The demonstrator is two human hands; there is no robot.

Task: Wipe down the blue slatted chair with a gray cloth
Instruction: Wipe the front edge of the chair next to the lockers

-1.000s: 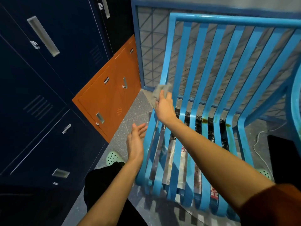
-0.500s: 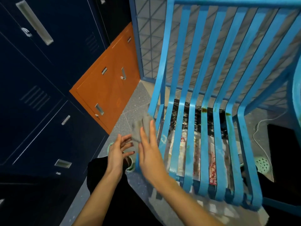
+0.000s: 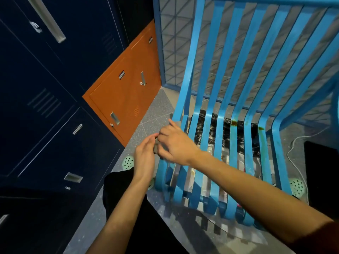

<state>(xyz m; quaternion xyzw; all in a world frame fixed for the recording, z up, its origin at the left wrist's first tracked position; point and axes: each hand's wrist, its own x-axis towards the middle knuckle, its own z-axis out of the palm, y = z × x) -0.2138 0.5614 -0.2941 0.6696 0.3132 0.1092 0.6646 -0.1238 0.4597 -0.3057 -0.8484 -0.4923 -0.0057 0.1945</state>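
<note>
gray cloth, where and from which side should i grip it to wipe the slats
Probably grip the bunched middle of the gray cloth, the only part showing between the left hand and right hand. Come from the chair side with the right hand over the top, so it can press the cloth flat onto the blue slatted chair. Its edges are hidden.

Even, fairly bright light falls on the blue chair (image 3: pixel 227 88); the navy lockers (image 3: pixel 55 110) at left sink almost to black. Slat shadows stripe the floor (image 3: pixel 185 233). The left hand (image 3: pixel 145 156) and right hand (image 3: pixel 176 143) are motion-blurred (most at their tips), and straight lines bow near the edges.
</note>
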